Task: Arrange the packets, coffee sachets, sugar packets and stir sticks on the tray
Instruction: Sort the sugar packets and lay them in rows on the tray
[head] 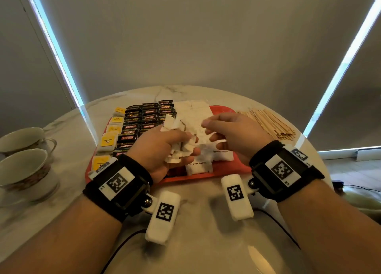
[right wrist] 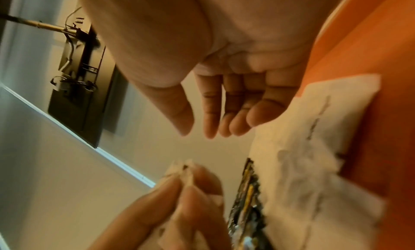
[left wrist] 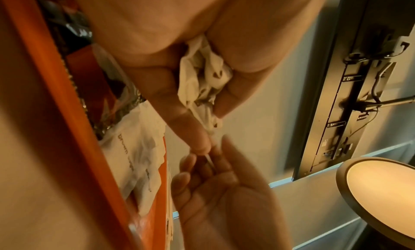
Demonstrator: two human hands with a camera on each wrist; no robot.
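White sugar packets (head: 180, 148) bunched in my left hand (head: 162, 148); my right hand (head: 231, 133), fingers loose and bare, just beside, over red tray (head: 224, 109).

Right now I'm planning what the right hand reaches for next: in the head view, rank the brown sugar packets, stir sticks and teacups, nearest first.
From the right hand:
1. Brown sugar packets, directly beneath it on the tray.
2. Stir sticks, on the table to its right.
3. Teacups, far left, past the left hand.

A round white marble table (head: 61, 170) stands before grey roller blinds (head: 185, 36), daylight showing along their edges. Two teacups (head: 24, 166) sit at its left.
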